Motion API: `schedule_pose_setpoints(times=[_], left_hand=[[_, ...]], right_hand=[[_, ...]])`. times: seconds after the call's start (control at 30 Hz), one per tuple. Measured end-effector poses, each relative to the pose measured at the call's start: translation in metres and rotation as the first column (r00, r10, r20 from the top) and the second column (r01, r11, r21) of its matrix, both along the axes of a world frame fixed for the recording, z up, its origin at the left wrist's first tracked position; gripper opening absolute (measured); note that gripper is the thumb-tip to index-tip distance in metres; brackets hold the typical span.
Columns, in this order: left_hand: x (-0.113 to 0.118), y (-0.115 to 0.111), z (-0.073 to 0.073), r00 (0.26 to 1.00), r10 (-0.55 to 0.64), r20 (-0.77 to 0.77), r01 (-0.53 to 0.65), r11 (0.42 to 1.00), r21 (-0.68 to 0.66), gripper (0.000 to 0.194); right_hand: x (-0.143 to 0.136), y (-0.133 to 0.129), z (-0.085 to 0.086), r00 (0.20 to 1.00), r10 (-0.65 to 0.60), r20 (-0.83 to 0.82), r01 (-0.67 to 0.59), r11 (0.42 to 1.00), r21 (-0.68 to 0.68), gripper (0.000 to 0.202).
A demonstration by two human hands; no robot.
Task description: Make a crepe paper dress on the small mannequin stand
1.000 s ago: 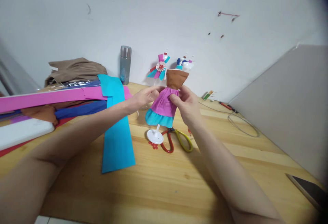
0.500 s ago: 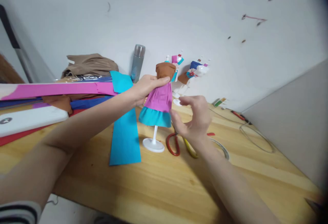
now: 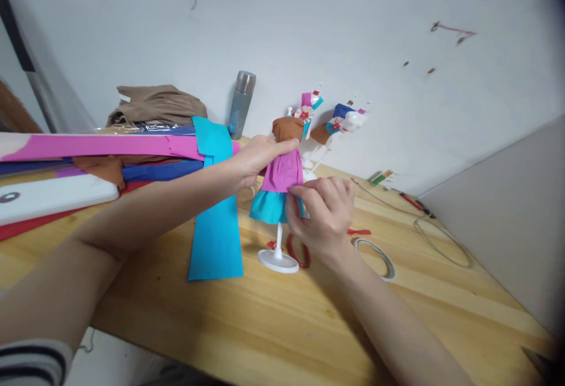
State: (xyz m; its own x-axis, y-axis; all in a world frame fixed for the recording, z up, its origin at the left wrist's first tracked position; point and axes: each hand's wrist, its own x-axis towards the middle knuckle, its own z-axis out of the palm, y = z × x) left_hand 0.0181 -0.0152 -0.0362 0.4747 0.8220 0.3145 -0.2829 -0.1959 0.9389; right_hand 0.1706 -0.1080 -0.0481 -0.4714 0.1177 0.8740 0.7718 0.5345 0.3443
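A miniature dress form wears a doll dress (image 3: 285, 168) with a brown top, a gathered pink skirt and a turquoise lower tier, above a round white base (image 3: 279, 261). My left hand (image 3: 262, 159) is closed round the waist, its thumb across the front. On the other side, my right hand (image 3: 324, 209) pinches the skirt's edge where pink meets turquoise. Behind my right hand, a red scissor handle (image 3: 304, 253) shows; the rest of the scissors is hidden. A long turquoise strip (image 3: 216, 239) lies left of the base.
Coloured fabric strips (image 3: 106, 145) and a white phone-like slab (image 3: 57, 198) lie at left, with brown cloth (image 3: 159, 103) behind. A thermos (image 3: 242, 103) stands by the wall. Other dressed miniature forms (image 3: 339, 118) are behind. A tape roll (image 3: 375, 259) and cable (image 3: 430, 242) lie right.
My right hand has gone from open beside the skirt to pinching its edge. The dress form has shifted slightly right and nearer, still in my left hand.
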Motion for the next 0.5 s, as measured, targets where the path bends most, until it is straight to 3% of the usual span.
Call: schedule_pose_setpoints(times=[0.17, 0.5], left_hand=[[0.0, -0.001, 0.002, 0.998, 0.065, -0.021, -0.067, 0.991, -0.115, 0.035], [0.006, -0.021, 0.025, 0.971, 0.232, -0.064, -0.241, 0.925, -0.295, 0.032]], right_hand=[[0.001, 0.001, 0.001, 0.999, 0.05, 0.003, -0.05, 0.995, 0.081, 0.018], [0.004, 0.007, -0.003, 0.998, 0.039, 0.044, -0.045, 0.987, 0.151, 0.02]])
